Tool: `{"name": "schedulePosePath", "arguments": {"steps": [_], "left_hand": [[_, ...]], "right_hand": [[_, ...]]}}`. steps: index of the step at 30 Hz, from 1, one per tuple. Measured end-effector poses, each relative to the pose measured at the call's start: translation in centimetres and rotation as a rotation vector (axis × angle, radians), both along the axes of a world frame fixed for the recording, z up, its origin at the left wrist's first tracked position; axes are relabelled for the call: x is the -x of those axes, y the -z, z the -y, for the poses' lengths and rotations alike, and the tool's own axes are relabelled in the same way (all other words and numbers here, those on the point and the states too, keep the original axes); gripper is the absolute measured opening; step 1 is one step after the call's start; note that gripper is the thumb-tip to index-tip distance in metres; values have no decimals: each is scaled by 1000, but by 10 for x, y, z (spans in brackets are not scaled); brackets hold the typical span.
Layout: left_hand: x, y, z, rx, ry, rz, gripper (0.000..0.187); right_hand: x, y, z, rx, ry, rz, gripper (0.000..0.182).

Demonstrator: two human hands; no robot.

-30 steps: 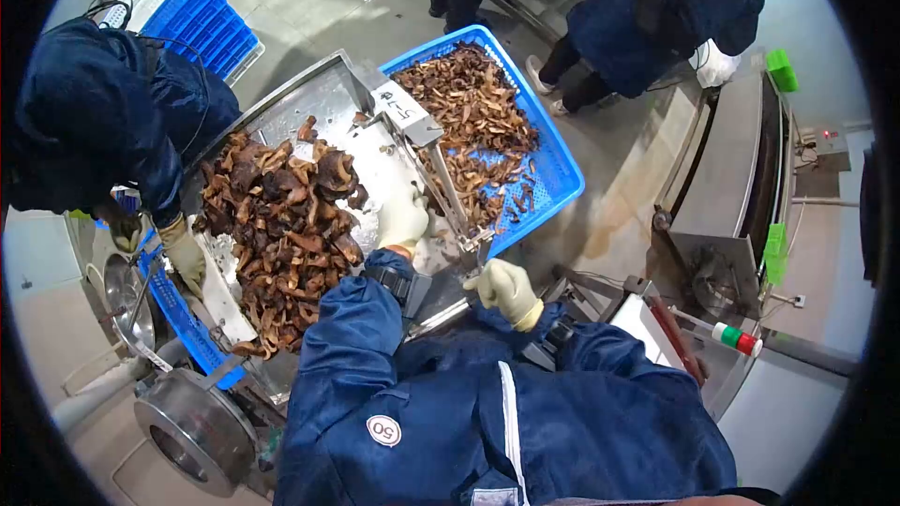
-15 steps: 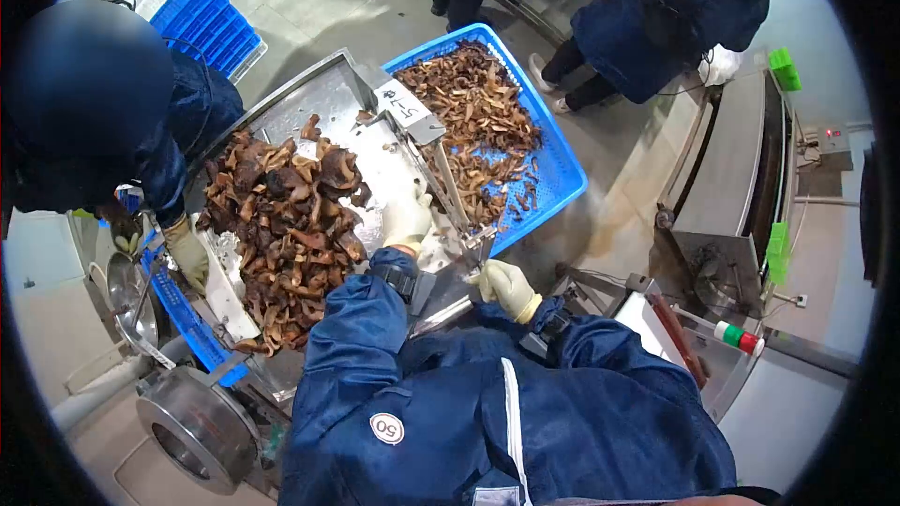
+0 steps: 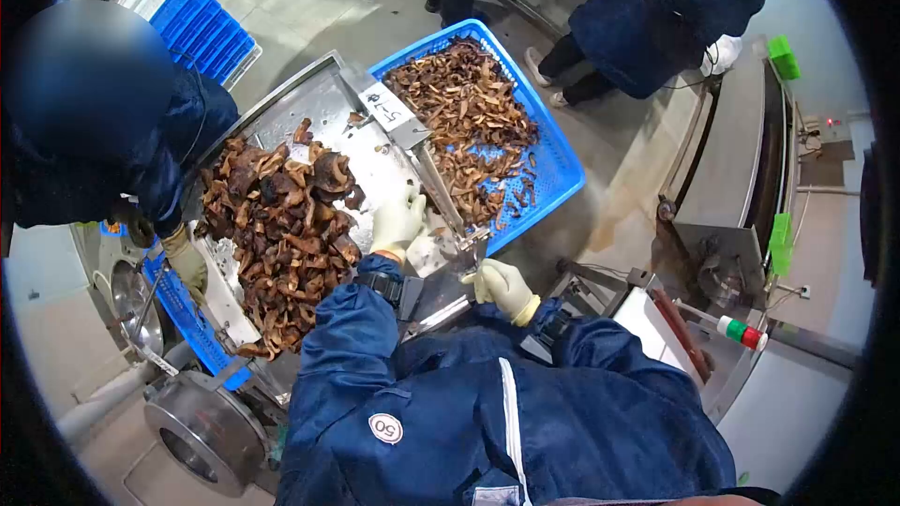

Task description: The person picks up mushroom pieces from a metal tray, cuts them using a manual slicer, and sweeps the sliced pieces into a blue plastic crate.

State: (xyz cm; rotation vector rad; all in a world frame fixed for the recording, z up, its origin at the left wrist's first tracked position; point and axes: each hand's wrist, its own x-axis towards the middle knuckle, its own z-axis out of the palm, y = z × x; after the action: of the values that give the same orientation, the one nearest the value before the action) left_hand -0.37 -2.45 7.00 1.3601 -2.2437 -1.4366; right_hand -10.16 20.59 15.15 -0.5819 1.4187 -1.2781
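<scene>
Since a second earlier, little had shifted: the left hand [image 3: 398, 222] had crept slightly toward eleven o'clock along the steel tray [image 3: 309, 103], and the right hand [image 3: 502, 287] stayed at the tray's near corner.

Both hands wore pale gloves. The left one lay spread on the bare steel, fingers wide and holding nothing, just beside the mushroom pile [image 3: 277, 225], which sat at nine o'clock from it. Whole dark brown caps, heaped thick, covered the tray's left half from its middle down to its near end. The right hand was curled at the metal edge by the chute [image 3: 441, 192]; I could not tell from where I stood whether it gripped anything.

That chute ran as a narrow steel rail from a white label [image 3: 386, 110] at its far end down to the near corner, dividing the tray from the blue crate [image 3: 562, 164] at two o'clock. Sliced mushrooms [image 3: 469, 122] filled the crate, piled deepest at its far side and thinning toward the near rim, where the blue mesh floor showed through.

At nine o'clock a co-worker's gloved hand [image 3: 186, 260] rested on the tray's outer edge, above another blue crate [image 3: 183, 319] set low beside it. More blue crates [image 3: 202, 28] stood stacked on the floor at eleven o'clock, and a round steel drum [image 3: 202, 431] sat at seven o'clock.
</scene>
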Motion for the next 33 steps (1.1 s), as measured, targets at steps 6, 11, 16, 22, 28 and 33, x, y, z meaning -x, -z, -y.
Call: {"name": "schedulePosePath", "arguments": {"steps": [6, 11, 16, 22, 28, 33], "left_hand": [[-6, 11, 7, -77, 120, -98, 12], [4, -27, 1, 199, 106, 123, 18], [5, -13, 4, -14, 27, 77, 24], [7, -26, 7, 183, 125, 182, 31], [13, -40, 4, -73, -9, 115, 22], [7, 5, 6, -262, -13, 12, 24]], "right_hand": [[8, 2, -1, -117, -95, -18, 35], [5, -55, 22, -16, 31, 56, 34], [2, -17, 7, 41, -1, -40, 38], [11, -51, 20, 9, -51, 83, 34], [8, -13, 4, 1, -74, 49, 36], [16, 8, -3, -159, -189, -13, 37]]}}
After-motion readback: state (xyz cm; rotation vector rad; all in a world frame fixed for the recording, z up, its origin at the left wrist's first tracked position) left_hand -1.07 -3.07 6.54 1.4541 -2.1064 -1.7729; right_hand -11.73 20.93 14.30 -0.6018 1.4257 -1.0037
